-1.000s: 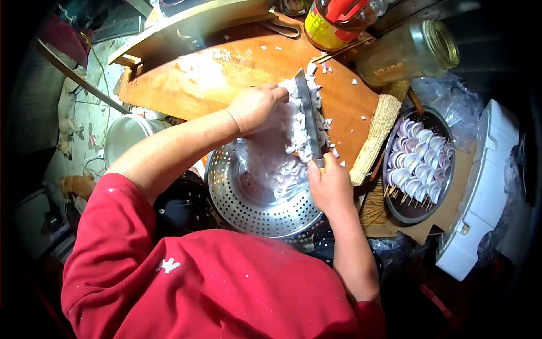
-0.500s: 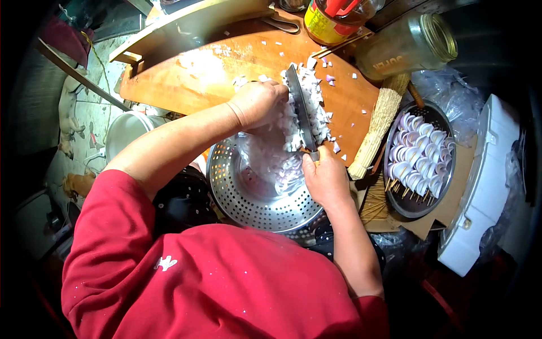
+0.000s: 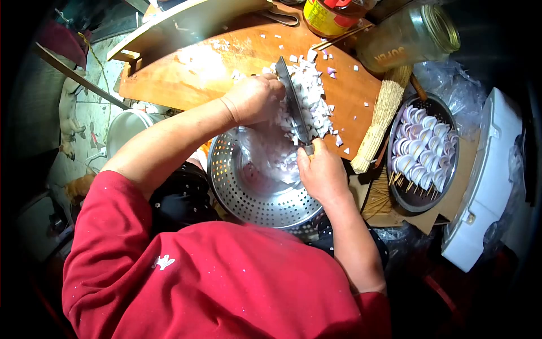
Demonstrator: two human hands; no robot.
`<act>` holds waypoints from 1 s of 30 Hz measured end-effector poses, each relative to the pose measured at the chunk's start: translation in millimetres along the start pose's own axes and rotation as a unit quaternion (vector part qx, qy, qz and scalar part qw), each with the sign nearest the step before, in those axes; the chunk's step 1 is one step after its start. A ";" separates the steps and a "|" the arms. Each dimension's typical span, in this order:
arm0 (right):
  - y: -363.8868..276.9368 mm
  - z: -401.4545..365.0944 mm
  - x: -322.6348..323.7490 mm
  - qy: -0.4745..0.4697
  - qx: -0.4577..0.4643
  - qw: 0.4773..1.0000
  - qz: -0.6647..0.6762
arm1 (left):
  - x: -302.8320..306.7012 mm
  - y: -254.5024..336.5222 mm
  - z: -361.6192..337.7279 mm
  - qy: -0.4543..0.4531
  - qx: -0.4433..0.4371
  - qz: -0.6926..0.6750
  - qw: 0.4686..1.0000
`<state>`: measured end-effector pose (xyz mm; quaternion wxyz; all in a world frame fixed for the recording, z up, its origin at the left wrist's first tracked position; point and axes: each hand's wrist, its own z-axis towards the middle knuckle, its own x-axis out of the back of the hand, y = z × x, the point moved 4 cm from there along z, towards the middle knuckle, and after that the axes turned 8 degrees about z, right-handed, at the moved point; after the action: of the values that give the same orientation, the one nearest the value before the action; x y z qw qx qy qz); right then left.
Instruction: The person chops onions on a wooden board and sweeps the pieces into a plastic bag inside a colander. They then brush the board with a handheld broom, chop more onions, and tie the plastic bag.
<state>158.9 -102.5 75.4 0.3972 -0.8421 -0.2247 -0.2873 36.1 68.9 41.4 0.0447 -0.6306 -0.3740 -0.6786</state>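
My right hand (image 3: 323,174) is wrapped round the handle of a dark-bladed knife (image 3: 292,99). The blade slants away over a pile of chopped onion (image 3: 311,90) on the wooden board (image 3: 226,79). My left hand (image 3: 255,100) is left of the blade with its fingers curled and closed; what they hold, if anything, is hidden. Below both hands, at the board's near edge, a perforated metal colander (image 3: 248,203) rests at my lap. Inside it lie onion pieces (image 3: 282,166), partly smeared by motion, with what looks like clear plastic around them.
Right of the board lie a straw whisk (image 3: 384,121) and a dark oval basket (image 3: 395,198) of skewered onion slices (image 3: 423,144). A glass jar (image 3: 395,51) lies tipped behind. A yellow-labelled bottle (image 3: 327,20) stands at the back. White foam (image 3: 485,181) borders the right.
The knife blade has shifted slightly left, off the middle of the onion pile to its left side. My right hand has moved a little left and up with it. My left hand stays close by.
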 end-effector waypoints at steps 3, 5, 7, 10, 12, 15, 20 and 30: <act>2.0 0.9 -1.6 0.032 0.026 0.999 0.001 | 18.2 -6.9 -1.3 0.039 0.018 -0.035 0.998; 0.1 2.8 -2.9 0.031 0.017 0.999 -0.032 | 30.4 -22.4 -0.9 0.063 0.072 0.015 0.995; -5.2 1.5 -1.1 -0.005 -0.001 1.000 -0.030 | 39.2 -36.2 -2.6 0.038 0.155 0.086 0.983; -1.1 0.7 -5.6 0.005 0.001 0.999 -0.034 | 31.9 -46.4 -9.3 -0.035 0.215 0.055 0.974; 1.4 -1.4 -4.9 0.031 0.026 0.999 -0.015 | 23.0 -42.9 -11.6 0.003 0.147 0.056 0.988; 0.1 -12.2 7.8 0.068 0.051 0.996 0.003 | 7.2 -35.9 -7.0 0.012 0.137 -0.037 0.990; 12.7 1.7 19.7 0.078 0.007 0.997 -0.027 | 13.2 -1.4 0.4 -0.015 0.114 -0.110 0.987; 11.1 10.4 22.4 0.021 -0.029 0.999 -0.041 | 67.1 65.7 -14.8 -0.197 -0.051 0.069 0.977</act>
<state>185.3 -97.3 78.9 0.3654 -0.8369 -0.2425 -0.3275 45.4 41.0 131.8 -0.0150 -0.7777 -0.2957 -0.5546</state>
